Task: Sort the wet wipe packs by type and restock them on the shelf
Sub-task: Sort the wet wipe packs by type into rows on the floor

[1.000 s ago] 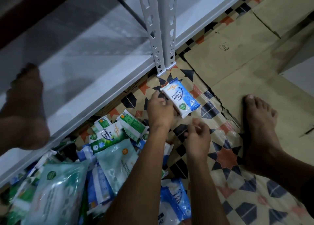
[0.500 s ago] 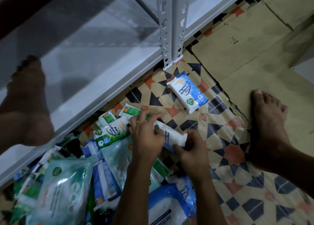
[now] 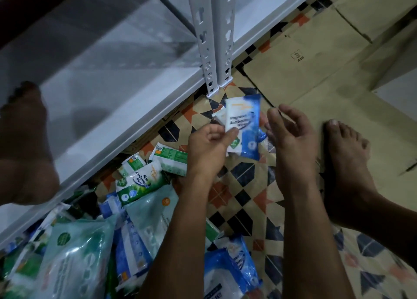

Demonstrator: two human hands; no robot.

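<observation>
Pinched at its lower-left corner between thumb and curled fingers of the left hand (image 3: 208,145), a blue-and-white antibacterial wipe pack (image 3: 244,127) hangs face-up above the patterned floor mat (image 3: 239,199). A second, paler pack (image 3: 218,116) peeks out behind it at the left edge; whether the same hand holds it or it lies on the mat beneath, I cannot tell. Right hand (image 3: 287,134) sits just beside the pack's right edge, fingers loosely spread, holding nothing.

Outward: unsorted heap of wipe packs (image 3: 94,235) at lower left, greens and blues mixed, a green pine antibacterial pack (image 3: 142,181) on top, all close against the white shelf edge (image 3: 126,127). Shelf board above bare where visible. Flattened cardboard (image 3: 316,73) to the right; a bare foot (image 3: 347,163) planted on it.

Risks, as I judge them: a corner pinch on slick film could slip and drop the pack back among the green ones. Blue types look alike in this dim light, so mis-sorting is likely without reading labels.
</observation>
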